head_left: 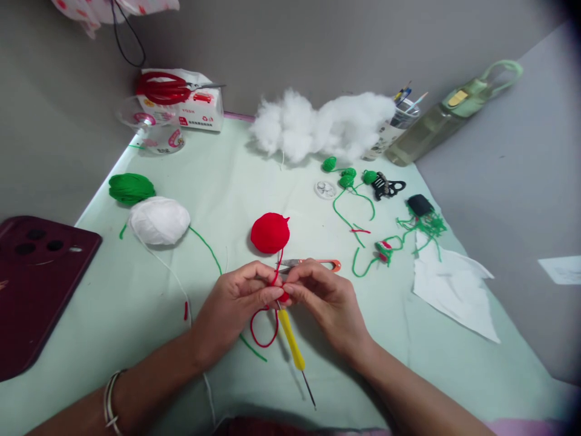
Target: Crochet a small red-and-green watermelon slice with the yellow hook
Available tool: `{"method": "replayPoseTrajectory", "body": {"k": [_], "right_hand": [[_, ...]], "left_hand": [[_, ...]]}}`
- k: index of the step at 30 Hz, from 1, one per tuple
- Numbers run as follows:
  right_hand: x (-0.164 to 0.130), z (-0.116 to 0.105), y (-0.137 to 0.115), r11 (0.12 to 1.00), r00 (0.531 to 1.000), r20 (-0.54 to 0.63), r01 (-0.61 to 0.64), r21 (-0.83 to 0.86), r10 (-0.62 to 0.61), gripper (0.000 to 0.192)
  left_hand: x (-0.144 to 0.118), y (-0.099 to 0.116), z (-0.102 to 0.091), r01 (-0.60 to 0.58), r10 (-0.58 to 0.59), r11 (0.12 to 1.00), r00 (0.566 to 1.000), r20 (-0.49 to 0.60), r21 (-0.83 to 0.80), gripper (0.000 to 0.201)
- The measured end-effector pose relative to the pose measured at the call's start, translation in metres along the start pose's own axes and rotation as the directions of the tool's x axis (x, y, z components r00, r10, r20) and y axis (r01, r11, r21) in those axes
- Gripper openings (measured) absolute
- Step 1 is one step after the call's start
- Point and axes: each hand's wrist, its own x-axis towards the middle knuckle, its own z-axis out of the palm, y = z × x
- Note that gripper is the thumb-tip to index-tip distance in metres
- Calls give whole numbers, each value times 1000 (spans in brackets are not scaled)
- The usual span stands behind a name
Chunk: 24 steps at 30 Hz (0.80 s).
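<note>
Small red crochet piece (284, 297), centre frame, pinched between both hands: left hand (236, 303) and right hand (329, 300) closed on it. Yellow crochet hook (291, 339) hangs loosely beneath (may slip out, dropping stitches). Red yarn (264, 327) loop could snag on thread snips (313, 264) just beyond on counter (136, 303).

Bare table (136, 315) lies open left of the hands. Ahead, the red yarn ball (270, 233) and snips (313, 264) crowd close.
</note>
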Motion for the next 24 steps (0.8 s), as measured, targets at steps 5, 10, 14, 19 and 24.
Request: {"method": "replayPoseTrajectory", "body": {"k": [5,10,14,19,24], "right_hand": [[-3,1,-2,984,991,22,130,-119,-129,6],[-4,1,-1,841,920,81,383,-381,-383,11],[-4,-2,1,776,896,105,429,-462,-432,15],[-5,-4,-2,656,840,158,510,-557,-518,17],[-6,-6,-7,619,834,206,525,-584,-513,18]], "left_hand": [[-1,1,-2,-16,16,1000,1000,9,11,21],[0,-3,-4,10,-10,999,1000,-1,30,20],[1,-5,-7,54,-55,999,997,52,7,24],[1,-3,-7,7,-12,996,999,47,93,22],[0,1,-2,-70,70,983,998,6,172,20]]}}
